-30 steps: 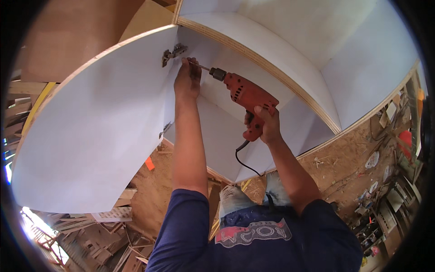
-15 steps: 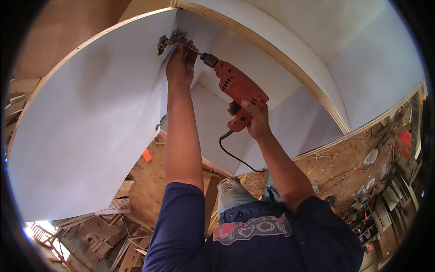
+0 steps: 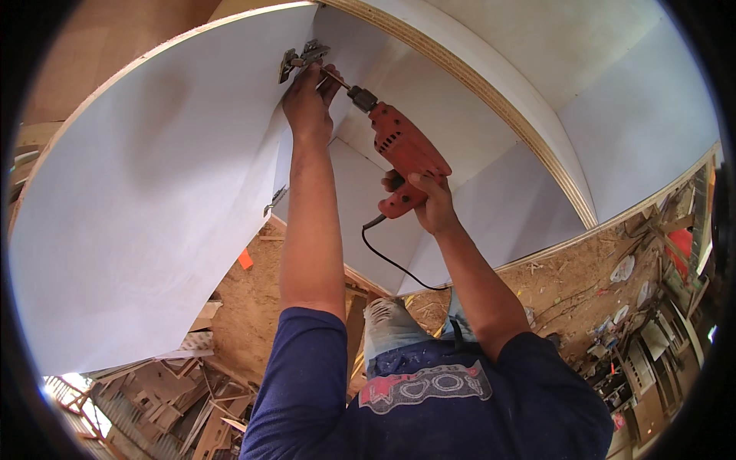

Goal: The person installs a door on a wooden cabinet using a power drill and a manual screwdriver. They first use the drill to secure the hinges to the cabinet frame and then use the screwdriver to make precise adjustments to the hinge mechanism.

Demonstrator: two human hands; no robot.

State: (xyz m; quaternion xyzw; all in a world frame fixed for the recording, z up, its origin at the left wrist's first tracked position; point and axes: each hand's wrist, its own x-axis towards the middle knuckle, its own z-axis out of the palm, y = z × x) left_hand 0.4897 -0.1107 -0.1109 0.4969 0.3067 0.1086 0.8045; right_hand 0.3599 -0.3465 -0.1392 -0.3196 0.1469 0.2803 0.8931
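Drill (image 3: 412, 149), red and hard, sits in your right hand (image 3: 435, 208), in front of the open cabinet (image 3: 498, 184). Your thumb and fingers wrap around its handle. Its nose tips up toward the top hinge (image 3: 313, 52), which joins the white door (image 3: 138, 207) to the cabinet wall. Your left hand (image 3: 309, 113) is up there too, with bent fingers around the tip of the thin bit (image 3: 343, 83), just beside the hinge. You cannot tell from here if those fingers pinch the bit or only stay close to it. The drill looks heavy and stiff, so it may pull your wrist down when you hold it out this far. The handle looks like the best place to hold it, and a hand under the red body could help with the weight. The bit looks thin and smooth, so it could slip or bend if pushed sideways. The black cord (image 3: 374, 222) looks soft and hangs below the handle.
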